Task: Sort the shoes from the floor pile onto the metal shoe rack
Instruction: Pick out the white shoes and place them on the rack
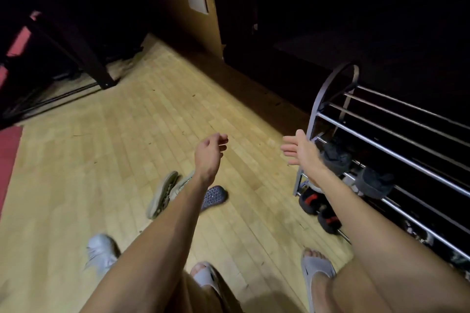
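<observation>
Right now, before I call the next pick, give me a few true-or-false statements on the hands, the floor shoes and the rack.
1. Both hands hold nothing. True: the left hand hangs loosely curled and the right hand is flat, fingers straight.
2. The metal shoe rack stands on the person's left. False: it stands on the right, along the dark wall.
3. A dark blue perforated clog lies on the wooden floor beside an olive sneaker. True.
4. The rack holds no shoes. False: dark grey shoes sit on a middle tier and black-and-red shoes at the bottom.
5. The right hand grips a rack bar. False: it is in front of the rack's end frame, fingers straight.
</observation>
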Action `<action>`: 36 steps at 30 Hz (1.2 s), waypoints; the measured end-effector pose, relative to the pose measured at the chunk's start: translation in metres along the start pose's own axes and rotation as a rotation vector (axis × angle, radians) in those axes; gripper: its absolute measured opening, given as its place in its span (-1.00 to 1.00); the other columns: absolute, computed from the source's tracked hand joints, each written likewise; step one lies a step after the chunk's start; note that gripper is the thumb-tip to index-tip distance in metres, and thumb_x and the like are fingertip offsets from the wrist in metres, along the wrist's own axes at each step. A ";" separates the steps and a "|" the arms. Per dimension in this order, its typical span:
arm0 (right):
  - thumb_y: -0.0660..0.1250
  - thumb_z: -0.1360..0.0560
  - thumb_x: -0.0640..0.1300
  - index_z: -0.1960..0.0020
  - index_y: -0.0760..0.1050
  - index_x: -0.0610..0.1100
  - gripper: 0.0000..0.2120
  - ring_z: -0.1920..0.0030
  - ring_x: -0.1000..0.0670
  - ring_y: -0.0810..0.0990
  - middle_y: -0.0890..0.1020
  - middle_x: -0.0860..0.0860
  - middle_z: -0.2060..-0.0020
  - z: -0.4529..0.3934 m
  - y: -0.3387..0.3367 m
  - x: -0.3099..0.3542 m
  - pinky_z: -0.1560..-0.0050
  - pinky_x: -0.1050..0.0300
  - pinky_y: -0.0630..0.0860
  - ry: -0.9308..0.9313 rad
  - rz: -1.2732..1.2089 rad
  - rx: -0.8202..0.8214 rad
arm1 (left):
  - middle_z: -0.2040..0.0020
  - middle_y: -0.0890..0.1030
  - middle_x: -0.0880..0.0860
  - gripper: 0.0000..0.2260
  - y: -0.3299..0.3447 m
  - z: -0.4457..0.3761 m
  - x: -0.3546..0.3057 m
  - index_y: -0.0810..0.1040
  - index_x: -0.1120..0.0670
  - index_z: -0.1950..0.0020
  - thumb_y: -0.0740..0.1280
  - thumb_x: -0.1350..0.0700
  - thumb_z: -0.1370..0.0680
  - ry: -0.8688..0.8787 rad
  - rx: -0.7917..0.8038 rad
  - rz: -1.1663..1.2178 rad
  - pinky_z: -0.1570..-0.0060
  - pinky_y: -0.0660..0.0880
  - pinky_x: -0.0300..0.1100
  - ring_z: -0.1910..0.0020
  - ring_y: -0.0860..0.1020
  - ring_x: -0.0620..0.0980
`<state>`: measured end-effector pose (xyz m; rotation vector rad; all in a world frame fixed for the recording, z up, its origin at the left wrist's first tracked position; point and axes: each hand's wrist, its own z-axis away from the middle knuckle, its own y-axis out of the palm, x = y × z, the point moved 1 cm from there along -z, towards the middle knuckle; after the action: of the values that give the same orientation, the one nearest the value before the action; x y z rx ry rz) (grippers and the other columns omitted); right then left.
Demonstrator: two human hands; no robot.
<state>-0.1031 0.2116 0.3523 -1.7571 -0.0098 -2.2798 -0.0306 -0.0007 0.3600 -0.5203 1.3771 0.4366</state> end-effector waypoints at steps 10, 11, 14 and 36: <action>-0.13 -0.68 0.12 -0.29 0.51 -0.16 -0.44 -0.13 -0.05 0.60 0.63 -0.10 -0.10 -0.011 0.133 0.007 -0.06 0.07 0.53 -0.041 0.083 0.168 | 0.06 0.66 0.02 -0.71 -0.125 -0.038 0.043 0.63 0.13 0.02 0.15 0.05 -0.64 -0.091 -0.159 -0.002 0.11 0.46 -0.12 0.14 0.53 -0.02; -0.13 -0.68 0.12 -0.30 0.51 -0.17 -0.44 -0.13 -0.06 0.59 0.63 -0.10 -0.10 -0.015 0.144 0.004 -0.05 0.08 0.52 -0.036 0.096 0.179 | 0.07 0.66 0.02 -0.70 -0.135 -0.043 0.049 0.63 0.11 0.04 0.14 0.04 -0.64 -0.101 -0.165 0.008 0.06 0.49 -0.07 0.13 0.53 0.00; -0.13 -0.68 0.12 -0.28 0.52 -0.16 -0.44 -0.13 -0.06 0.59 0.64 -0.12 -0.11 -0.027 0.171 -0.011 -0.01 0.08 0.51 -0.018 0.147 0.214 | 0.05 0.67 0.08 -0.69 -0.162 -0.053 0.073 0.63 0.11 0.04 0.14 0.02 -0.64 -0.158 -0.159 -0.048 0.02 0.51 -0.06 0.11 0.56 0.04; -0.15 -0.66 0.18 -0.33 0.49 -0.16 -0.39 -0.14 -0.10 0.57 0.63 -0.13 -0.16 -0.089 0.261 -0.073 0.05 0.06 0.48 0.101 0.320 0.346 | -0.06 0.64 0.16 -0.60 -0.260 -0.091 0.158 0.56 0.17 -0.19 0.05 -0.05 -0.68 -0.373 -0.150 -0.289 0.00 0.50 -0.05 -0.03 0.57 0.14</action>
<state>-0.1156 -0.0404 0.2187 -1.3601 -0.0913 -1.9928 0.0695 -0.2665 0.2170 -0.7106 0.8995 0.3786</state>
